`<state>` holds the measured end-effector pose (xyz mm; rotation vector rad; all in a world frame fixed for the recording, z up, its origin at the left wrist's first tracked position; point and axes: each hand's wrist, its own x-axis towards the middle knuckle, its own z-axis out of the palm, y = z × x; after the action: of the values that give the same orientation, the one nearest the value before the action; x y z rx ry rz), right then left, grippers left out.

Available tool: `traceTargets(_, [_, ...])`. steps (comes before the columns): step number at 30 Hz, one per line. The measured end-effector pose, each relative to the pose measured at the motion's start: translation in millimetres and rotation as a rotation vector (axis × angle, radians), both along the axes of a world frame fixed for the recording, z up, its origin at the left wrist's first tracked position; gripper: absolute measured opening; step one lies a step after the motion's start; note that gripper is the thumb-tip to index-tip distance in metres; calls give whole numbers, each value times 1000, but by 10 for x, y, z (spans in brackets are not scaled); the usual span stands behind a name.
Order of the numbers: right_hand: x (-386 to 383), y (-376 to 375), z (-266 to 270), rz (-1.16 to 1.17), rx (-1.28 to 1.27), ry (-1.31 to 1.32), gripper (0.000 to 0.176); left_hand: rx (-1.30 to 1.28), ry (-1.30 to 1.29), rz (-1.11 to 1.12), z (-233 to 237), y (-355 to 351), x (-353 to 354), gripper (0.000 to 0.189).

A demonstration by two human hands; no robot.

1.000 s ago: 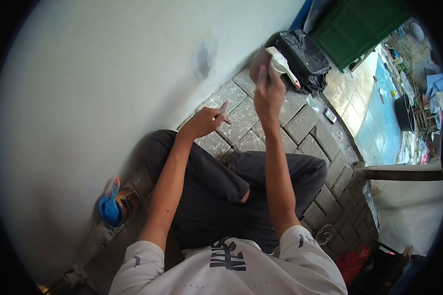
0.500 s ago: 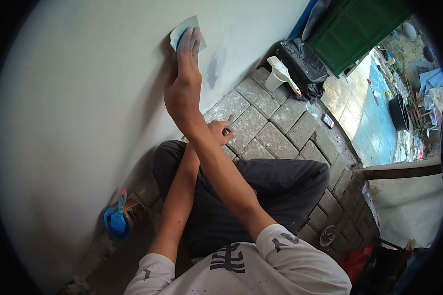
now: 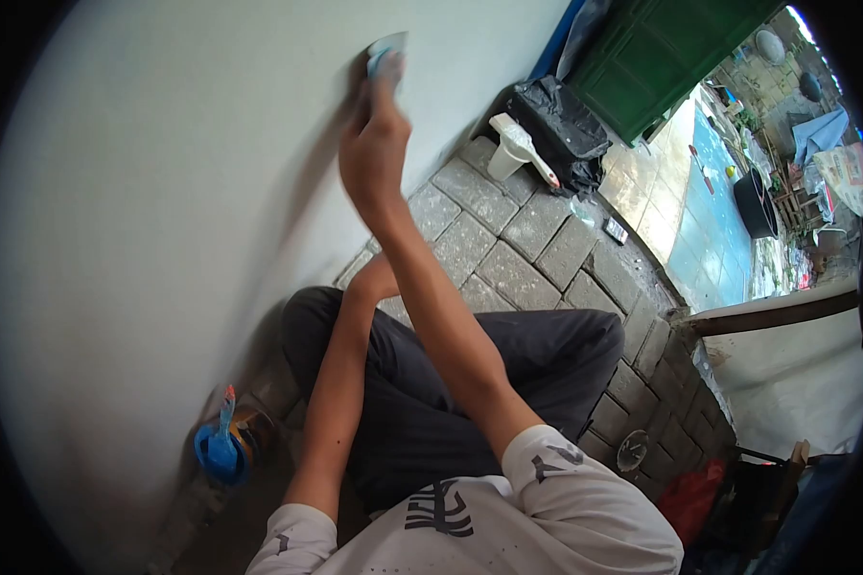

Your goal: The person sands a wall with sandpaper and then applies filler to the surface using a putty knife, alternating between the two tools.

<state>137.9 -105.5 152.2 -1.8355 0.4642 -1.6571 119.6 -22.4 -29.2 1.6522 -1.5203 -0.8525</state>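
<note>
My right hand (image 3: 378, 144) is raised to the pale wall (image 3: 182, 192). Its fingers press a small, pale, bluish sheet of sandpaper (image 3: 385, 46) against the surface and are blurred by motion. My left hand (image 3: 378, 276) is low by the foot of the wall, over my bent knee. The right forearm crosses in front of it, so its fingers are hidden.
Grey paving blocks (image 3: 523, 273) cover the ground. A white dipper-like container with a brush (image 3: 516, 149) stands by a black bin (image 3: 566, 125). Lower left is a blue-lidded can (image 3: 222, 455) with a blue-handled tool. A phone-like object (image 3: 616, 230) lies near the step.
My right hand has slid the sandpaper up and to the right, over the grey patch seen before. My left hand has drawn back behind the right forearm. The view has shifted slightly.
</note>
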Motion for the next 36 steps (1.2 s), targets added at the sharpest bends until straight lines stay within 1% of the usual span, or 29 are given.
traceTargets(1, [32, -32, -30, -111, -190, 14, 51, -71, 50, -19, -25, -52, 39, 38])
traceTargets(2, [21, -91, -84, -107, -230, 32, 47, 52, -201, -25, -77, -53, 56, 44])
traceTargets(3, [-34, -215, -118, -76, -234, -11, 44, 56, -198, -26, 88, -44, 22, 44])
traceTargets(4, [-29, -347, -146, -97, -101, 44, 43, 144, -181, 15, 296, -72, -6, 41])
traceTargets(5, [-16, -434, -202, -118, 38, 103, 42, 238, -159, 56, 380, -59, -49, 38])
traceTargets(6, [19, -453, -243, -158, -34, 31, 40, 160, -133, 103, 243, -52, -42, 29])
traceTargets(7, [-44, -341, -220, -139, -20, 111, 38, 152, -144, 103, 121, -91, 0, 29])
traceTargets(9, [34, -434, -140, -343, -423, -54, 39, 10, -166, 140, -16, -117, -12, 28])
traceTargets(10, [-68, -412, -133, -176, -100, 18, 39, 17, -159, 139, -34, -109, -26, 28])
traceTargets(11, [-162, -395, -115, -9, 222, 85, 40, 101, -175, 85, -39, -127, -3, 29])
traceTargets(12, [-116, -449, -115, -67, 235, 176, 45, 182, -196, 32, -16, -143, 25, 31])
traceTargets(13, [-75, -408, -155, -69, 237, 166, 45, 183, -206, 29, -34, -125, 28, 31])
traceTargets(15, [-29, -287, -176, -219, -319, 29, 48, 93, -166, 76, -4, -108, -4, 36])
traceTargets(16, [-24, -356, -119, -282, -412, -14, 51, 101, -141, 84, 40, -88, -11, 42])
traceTargets(17, [-149, -312, -162, 29, 59, 101, 56, 110, -130, 81, 70, -70, -43, 42])
traceTargets(19, [-72, -468, -114, 121, 344, 158, 63, 260, -122, 34, 179, -100, -3, 44])
traceTargets(20, [-56, -391, -154, 103, 153, 121, 60, 259, -134, 32, 153, -89, -5, 44])
traceTargets(22, [-84, -247, -118, 19, -216, 81, 54, -70, -218, 180, 111, -70, -105, 38])
traceTargets(23, [-107, -311, -133, 21, -213, 91, 54, -66, -207, 180, 74, -79, -84, 38])
traceTargets(25, [-102, -541, -225, 144, 276, 114, 56, 69, -83, 38, 277, -103, -48, 30])
traceTargets(26, [-50, -584, -293, -89, 81, 69, 47, -14, -8, 17, 211, -138, -43, 27])
traceTargets(27, [-32, -587, -268, -92, 78, 62, 47, -18, -15, 14, 114, -157, -13, 27])
traceTargets(29, [-43, -581, -257, -239, -413, -10, 45, -171, -123, 85, -78, -167, -7, 28])
traceTargets(30, [-117, -642, -287, -77, -229, -6, 45, -166, -110, 88, -69, -146, -41, 28])
traceTargets(31, [-168, -669, -273, -75, -226, 4, 45, -88, -26, 38, 3, -149, -38, 29])
traceTargets(32, [-176, -707, -226, -70, 22, 73, 50, -15, 48, -13, 89, -160, -14, 30])
traceTargets(33, [-157, -738, -176, -65, 273, 136, 56, -13, 43, -15, 125, -141, -25, 30])
traceTargets(34, [-78, -837, -239, -66, 272, 126, 56, 3, 53, 2, 165, -133, -41, 31])
traceTargets(36, [39, -1001, -416, -304, -418, -69, 49, -33, 39, -4, 228, -167, -20, 34])
